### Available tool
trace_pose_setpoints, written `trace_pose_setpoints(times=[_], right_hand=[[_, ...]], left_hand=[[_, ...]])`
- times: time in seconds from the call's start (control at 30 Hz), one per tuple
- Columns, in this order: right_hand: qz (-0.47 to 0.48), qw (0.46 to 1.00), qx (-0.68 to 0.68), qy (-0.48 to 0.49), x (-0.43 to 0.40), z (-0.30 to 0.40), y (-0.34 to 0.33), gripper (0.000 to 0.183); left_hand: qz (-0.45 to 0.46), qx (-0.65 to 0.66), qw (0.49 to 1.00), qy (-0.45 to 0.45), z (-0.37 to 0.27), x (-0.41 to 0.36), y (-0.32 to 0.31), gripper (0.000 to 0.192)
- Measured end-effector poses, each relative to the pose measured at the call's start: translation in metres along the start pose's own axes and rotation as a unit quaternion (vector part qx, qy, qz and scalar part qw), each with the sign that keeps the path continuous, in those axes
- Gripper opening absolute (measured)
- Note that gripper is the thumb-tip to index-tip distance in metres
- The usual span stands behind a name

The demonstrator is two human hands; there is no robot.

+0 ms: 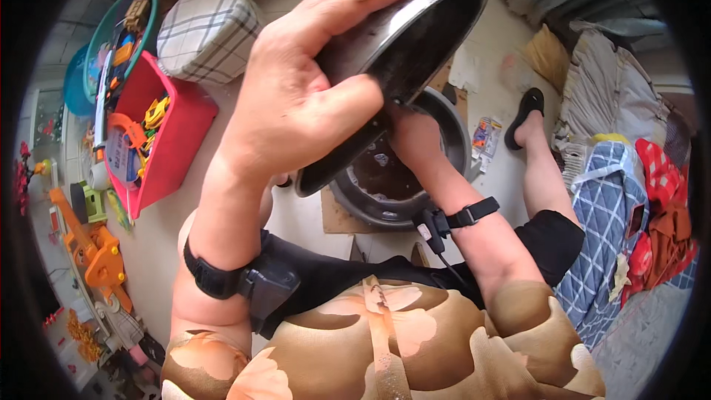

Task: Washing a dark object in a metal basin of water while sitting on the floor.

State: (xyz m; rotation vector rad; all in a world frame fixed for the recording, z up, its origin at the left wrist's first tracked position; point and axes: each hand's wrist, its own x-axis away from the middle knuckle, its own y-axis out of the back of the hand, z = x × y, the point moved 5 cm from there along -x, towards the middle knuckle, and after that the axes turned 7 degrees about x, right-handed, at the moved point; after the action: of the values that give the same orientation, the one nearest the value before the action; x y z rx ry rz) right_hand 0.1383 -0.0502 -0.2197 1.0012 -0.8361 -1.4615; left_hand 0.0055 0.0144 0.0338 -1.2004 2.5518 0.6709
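Note:
My left hand (pixel 300 89) holds a deep, rounded metal pan (pixel 419 47) tilted up on its side. Its fingers lie along the shiny outer wall, and the thumb is by the rim. Dark marks cover the pan's inside. My right hand (pixel 417 136) reaches to the pan's inner side; its fingertips are hidden, so I cannot tell whether they hold anything. Below both hands stands a round dark grey basin (pixel 456 130) with brownish water (pixel 383 172) and some foam in it. Under the basin lies a flat brown board (pixel 339 218).
Left of me are a red bin of toys (pixel 186 139), a teal tub (pixel 151 28) and a plaid-covered stool (pixel 208 28). An orange toy (pixel 103 261) stands nearer. To the right lie a printed packet (pixel 486 141), a blue checked quilt (pixel 602 205) and red cloth (pixel 661 172).

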Motion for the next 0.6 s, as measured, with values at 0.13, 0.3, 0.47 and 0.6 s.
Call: trace_pose_setpoints(times=[0.13, 0.3, 0.47, 0.6], right_hand=[[-0.029, 0.997, -0.001, 0.069, 0.006, 0.001, -0.003, 0.032], [0.011, 0.997, 0.016, 0.070, 0.006, 0.013, -0.003, 0.031], [0.036, 0.999, -0.006, -0.027, 0.004, -0.004, 0.001, 0.027], [0.047, 0.999, -0.008, -0.013, 0.010, -0.002, 0.007, 0.030]], left_hand=[[-0.022, -0.039, 0.999, 0.013, -0.007, -0.002, -0.005, 0.067], [-0.007, -0.036, 0.999, -0.031, 0.000, -0.001, 0.001, 0.067], [-0.018, -0.050, 0.999, 0.002, -0.008, -0.001, -0.005, 0.067], [-0.020, -0.016, 1.000, 0.000, 0.004, -0.005, -0.002, 0.067]])
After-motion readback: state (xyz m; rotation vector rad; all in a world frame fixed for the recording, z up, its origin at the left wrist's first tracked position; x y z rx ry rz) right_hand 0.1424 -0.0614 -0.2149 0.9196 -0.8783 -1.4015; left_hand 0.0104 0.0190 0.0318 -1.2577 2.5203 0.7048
